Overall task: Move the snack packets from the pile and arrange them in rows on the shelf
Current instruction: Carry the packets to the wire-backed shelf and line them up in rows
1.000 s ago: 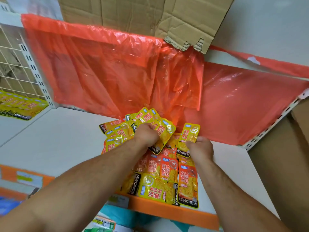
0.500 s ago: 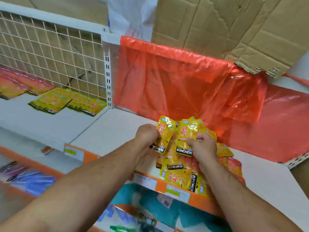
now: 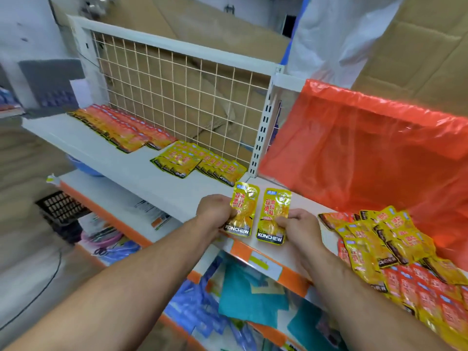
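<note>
Left hand (image 3: 215,214) pinches the left packet (image 3: 243,209), right hand (image 3: 302,225) the right packet (image 3: 274,214) — both are now lifted off the pile (image 3: 395,247), which lies right of the right hand. Rows (image 3: 200,162) lie on the shelf (image 3: 152,178) beyond the left hand.

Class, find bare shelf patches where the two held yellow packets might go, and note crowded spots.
Bare: the front strip of the white metal shelf, before the yellow foil packet rows and red-orange packet rows; a narrow gap between the right hand and the loose packet pile. Crowded: that pile.
</note>
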Available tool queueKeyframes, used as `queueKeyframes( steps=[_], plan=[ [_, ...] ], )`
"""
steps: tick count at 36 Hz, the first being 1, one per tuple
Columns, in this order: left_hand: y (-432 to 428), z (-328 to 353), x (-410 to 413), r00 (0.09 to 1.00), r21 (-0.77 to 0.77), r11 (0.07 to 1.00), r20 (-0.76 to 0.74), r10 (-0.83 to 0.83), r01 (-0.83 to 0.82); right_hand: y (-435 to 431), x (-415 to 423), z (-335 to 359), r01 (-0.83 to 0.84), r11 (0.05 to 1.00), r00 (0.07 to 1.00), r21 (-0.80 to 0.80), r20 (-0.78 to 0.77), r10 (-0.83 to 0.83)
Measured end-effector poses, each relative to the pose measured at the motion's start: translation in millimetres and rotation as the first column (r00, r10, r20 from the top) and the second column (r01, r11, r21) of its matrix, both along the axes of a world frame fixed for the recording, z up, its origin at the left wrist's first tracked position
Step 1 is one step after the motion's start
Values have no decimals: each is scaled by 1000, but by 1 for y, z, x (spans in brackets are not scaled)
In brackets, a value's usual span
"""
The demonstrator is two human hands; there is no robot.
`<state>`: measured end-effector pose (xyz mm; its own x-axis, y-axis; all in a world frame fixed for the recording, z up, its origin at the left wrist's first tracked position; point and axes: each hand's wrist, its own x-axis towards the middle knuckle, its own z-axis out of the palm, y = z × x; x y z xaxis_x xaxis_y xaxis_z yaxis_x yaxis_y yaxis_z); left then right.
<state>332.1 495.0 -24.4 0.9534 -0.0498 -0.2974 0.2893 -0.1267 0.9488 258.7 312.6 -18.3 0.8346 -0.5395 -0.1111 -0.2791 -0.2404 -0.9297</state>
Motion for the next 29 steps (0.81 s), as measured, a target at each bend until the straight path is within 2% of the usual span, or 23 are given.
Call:
queueKeyframes(
  steps=[9,18,23,29],
  plan=[
    [53,-9,56,994,31,994,-29,108,-107,37,77,-11,-122,993,992,5,-25,122],
    [78,-1,113,981,148,970,36,189,-192,57,158,-22,-223,974,974,-46,-51,220],
    [87,-12,143,981,217,956,39,192,-196,62,180,-27,-212,977,975,-40,-78,208],
    [96,-20,177,992,334,935,72,99,-118,73,203,-32,-156,987,985,-23,-80,154]
  ],
)
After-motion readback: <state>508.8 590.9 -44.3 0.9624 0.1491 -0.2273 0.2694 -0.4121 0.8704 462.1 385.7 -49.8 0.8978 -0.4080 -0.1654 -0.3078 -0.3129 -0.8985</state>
